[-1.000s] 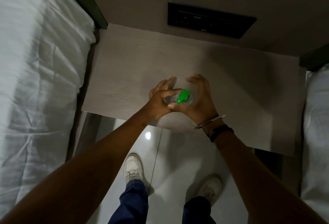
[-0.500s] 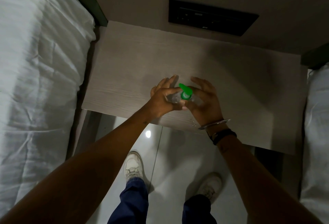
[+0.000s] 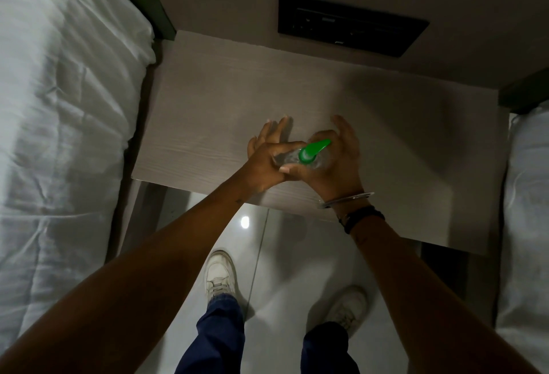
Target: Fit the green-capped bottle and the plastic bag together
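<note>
A small clear bottle (image 3: 292, 160) with a green pump top (image 3: 313, 149) is held between both hands above the front part of a pale wooden nightstand (image 3: 208, 112). My left hand (image 3: 264, 161) pinches the bottle's left side, thumb lying across it and fingers stretched out straight behind it. My right hand (image 3: 338, 166) curls round the bottle from the right, its thumb across the front. The green spout points up and right toward my right fingers. Most of the bottle's body is hidden by the hands.
A white-sheeted bed (image 3: 59, 106) runs along the left and another bed (image 3: 525, 195) along the right. A black switch panel (image 3: 350, 24) is set in the wall behind the nightstand. Below are glossy floor tiles (image 3: 282, 269) and my white shoes (image 3: 219, 275).
The green spout has swung from pointing up-left half a second ago to pointing up-right. Both hands stay at the same spot over the nightstand, and the right fingers have spread a little.
</note>
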